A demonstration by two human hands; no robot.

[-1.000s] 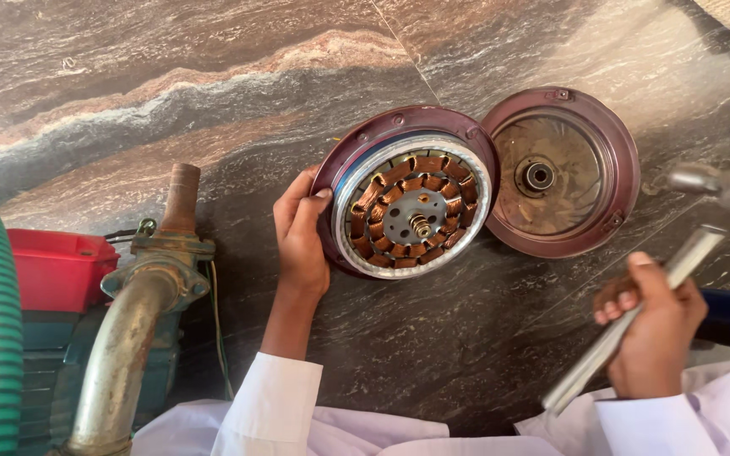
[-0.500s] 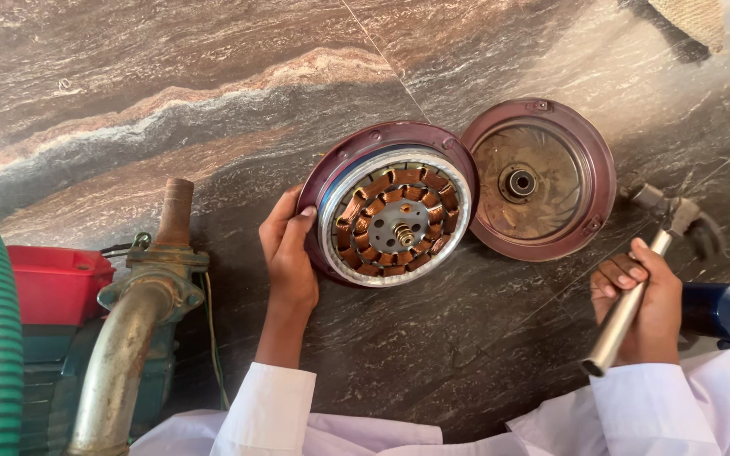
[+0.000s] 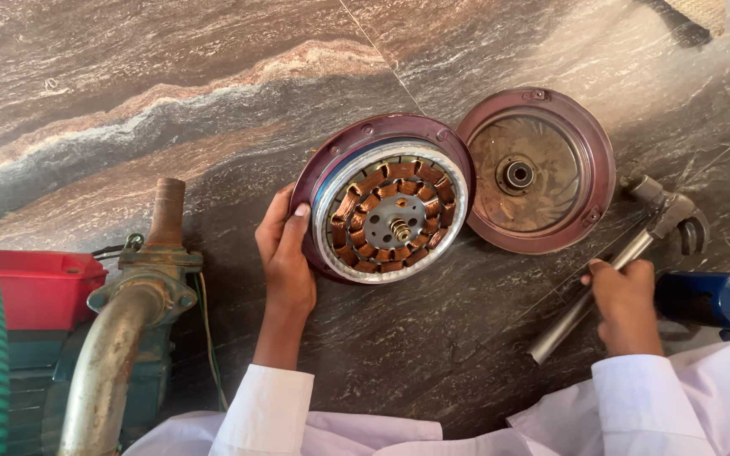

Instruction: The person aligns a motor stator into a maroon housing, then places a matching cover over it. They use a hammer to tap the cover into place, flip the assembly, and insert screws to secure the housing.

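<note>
Left hand [image 3: 285, 257] cupped against the rim of the motor stator housing [image 3: 382, 198] on the stone floor [image 3: 171, 101]; right hand [image 3: 627, 304] clenched around the hammer [image 3: 614, 266] handle, beside the maroon cover [image 3: 538, 173].

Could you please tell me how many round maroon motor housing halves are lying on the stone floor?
2. The half with copper windings lies at centre, its left rim touched by the left hand. The empty cover lies just right of it, rims meeting. None appears hidden.

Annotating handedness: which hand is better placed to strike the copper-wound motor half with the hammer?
Probably right. The right hand grips the metal-handled hammer, its head beside the maroon cover. The left hand braces the maroon copper-wound motor half's rim.
</note>
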